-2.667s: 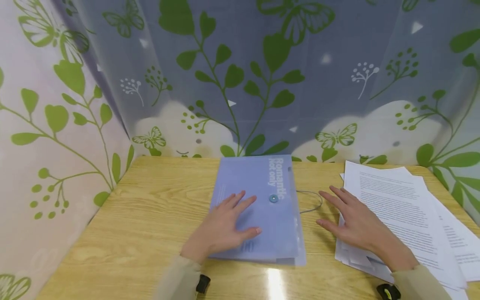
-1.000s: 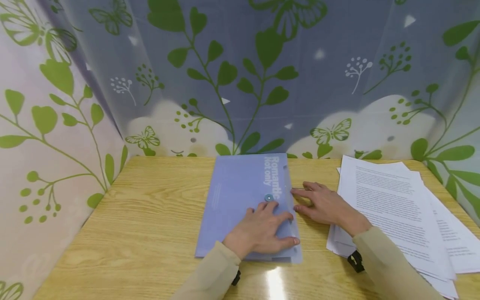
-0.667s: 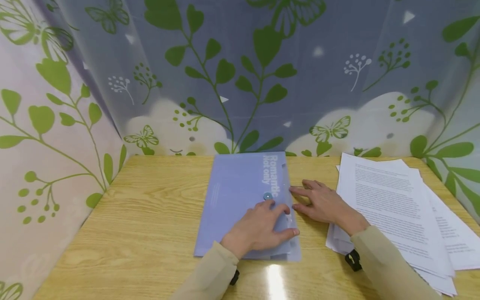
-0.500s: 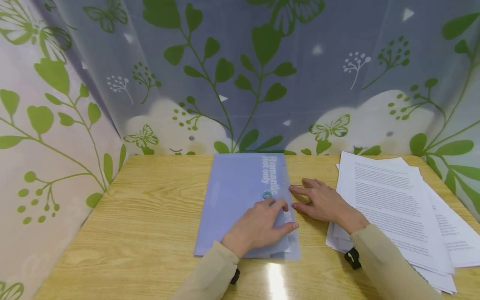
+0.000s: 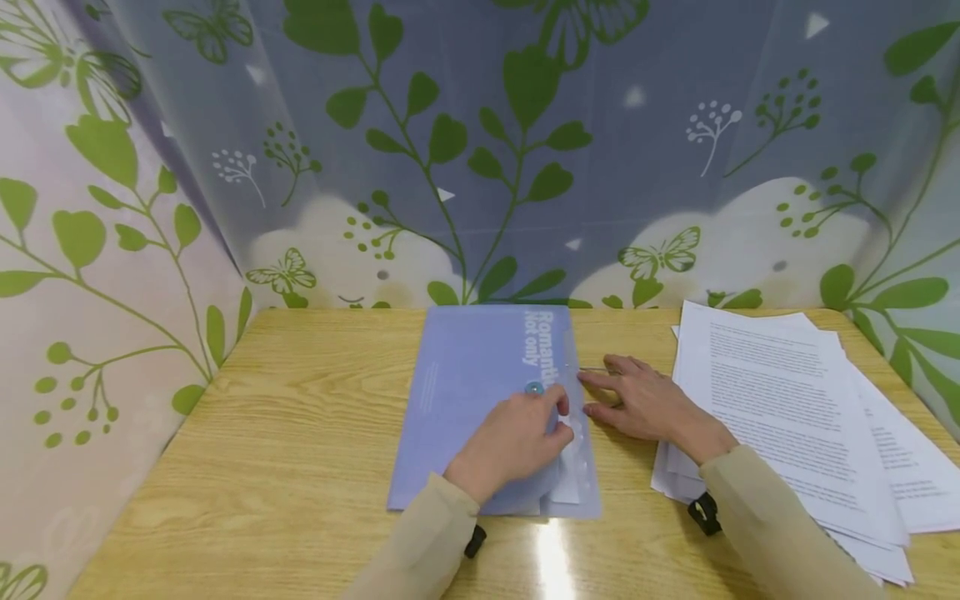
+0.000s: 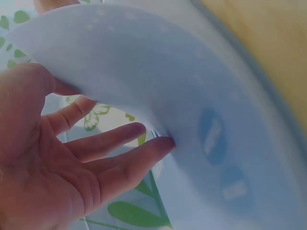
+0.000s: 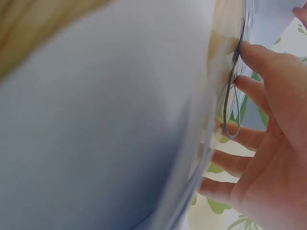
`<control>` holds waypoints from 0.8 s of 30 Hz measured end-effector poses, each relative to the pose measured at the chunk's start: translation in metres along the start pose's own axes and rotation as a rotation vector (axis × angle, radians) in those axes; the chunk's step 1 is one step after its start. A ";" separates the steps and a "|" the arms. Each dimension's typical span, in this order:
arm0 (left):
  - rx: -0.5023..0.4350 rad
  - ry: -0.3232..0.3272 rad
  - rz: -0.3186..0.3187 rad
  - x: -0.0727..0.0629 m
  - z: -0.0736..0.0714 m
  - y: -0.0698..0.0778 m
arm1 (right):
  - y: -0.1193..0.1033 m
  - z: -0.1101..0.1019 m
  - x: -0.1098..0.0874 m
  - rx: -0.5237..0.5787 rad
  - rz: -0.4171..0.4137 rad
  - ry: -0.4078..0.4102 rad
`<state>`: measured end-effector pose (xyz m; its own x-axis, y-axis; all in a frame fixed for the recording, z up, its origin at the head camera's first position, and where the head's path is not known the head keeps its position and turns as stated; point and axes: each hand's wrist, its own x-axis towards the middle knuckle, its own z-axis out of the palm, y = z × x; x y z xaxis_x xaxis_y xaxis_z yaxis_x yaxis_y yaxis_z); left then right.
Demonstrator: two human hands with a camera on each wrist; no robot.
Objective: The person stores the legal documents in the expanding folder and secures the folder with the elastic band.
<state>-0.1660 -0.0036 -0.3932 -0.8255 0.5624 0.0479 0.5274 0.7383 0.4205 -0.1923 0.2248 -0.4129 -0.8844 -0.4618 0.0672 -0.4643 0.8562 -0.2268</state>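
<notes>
A blue plastic document folder with white lettering and a round button lies on the wooden table. My left hand pinches the right edge of its top cover, fingers curled, and bends it up. Pale sheets show beneath the raised edge. In the left wrist view the cover curves up from the fingers. My right hand touches the folder's right edge with its fingertips, fingers extended. A thin grey elastic cord loops beside its thumb in the right wrist view.
A loose stack of printed paper sheets lies on the right side of the table, partly under the right forearm. Leaf-patterned cloth hangs behind the table and at its sides.
Both hands came to the folder's right edge, the right one leftward from beside the papers. Since then the left fingers have curled and lifted the cover, while the right hand stays nearly still.
</notes>
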 end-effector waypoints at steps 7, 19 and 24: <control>0.012 -0.043 -0.027 0.007 -0.005 0.002 | 0.000 0.000 0.001 0.009 0.002 -0.007; -0.096 0.003 -0.120 0.013 -0.005 -0.005 | 0.000 -0.001 0.002 0.019 0.017 -0.021; -0.172 0.015 -0.164 0.012 -0.009 -0.007 | 0.000 -0.002 0.003 0.015 0.030 -0.034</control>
<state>-0.1814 -0.0053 -0.3874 -0.9010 0.4333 -0.0212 0.3446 0.7445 0.5719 -0.1948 0.2236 -0.4110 -0.8956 -0.4440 0.0268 -0.4367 0.8662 -0.2430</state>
